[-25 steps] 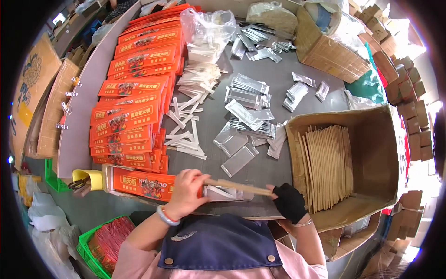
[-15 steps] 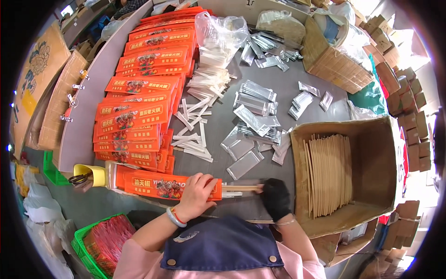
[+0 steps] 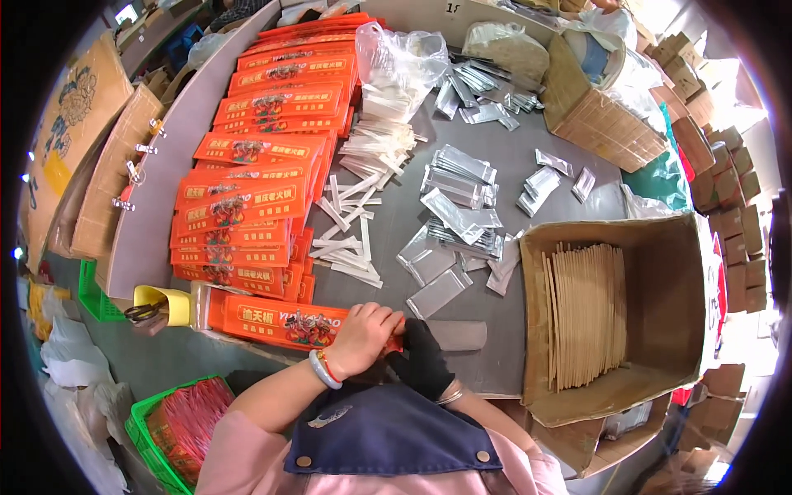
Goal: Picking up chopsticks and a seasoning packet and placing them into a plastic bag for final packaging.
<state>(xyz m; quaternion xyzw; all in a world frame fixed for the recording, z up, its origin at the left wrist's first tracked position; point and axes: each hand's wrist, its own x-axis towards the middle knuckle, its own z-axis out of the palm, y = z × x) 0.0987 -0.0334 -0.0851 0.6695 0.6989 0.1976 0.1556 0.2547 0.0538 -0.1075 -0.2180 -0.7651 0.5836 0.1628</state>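
Note:
My bare left hand (image 3: 367,337) grips the right end of a printed orange-red paper sleeve (image 3: 272,318), which lies on a stack of similar sleeves at the table's front edge. My right hand (image 3: 423,361), in a black glove, meets it there, fingers closed on the sleeve's end. The two hands touch and hide that end; the chopsticks seen there earlier are out of sight. Right of the glove lies a flat grey strip (image 3: 460,336). Beyond the hands are clear-and-silver flat packets (image 3: 441,291) and loose white paper-wrapped sticks (image 3: 351,256).
Overlapping piles of red sleeves (image 3: 239,210) line the left side. A cardboard box (image 3: 660,305) at right holds wooden chopsticks (image 3: 586,318). A yellow cup (image 3: 169,307) with scissors (image 3: 142,313) hangs at the left corner. A green crate (image 3: 144,412) stands below.
My right hand has moved left to the sleeve's end, and the chopsticks it held have gone from view. My left hand has shifted slightly right, its fingers now bunched at that end.

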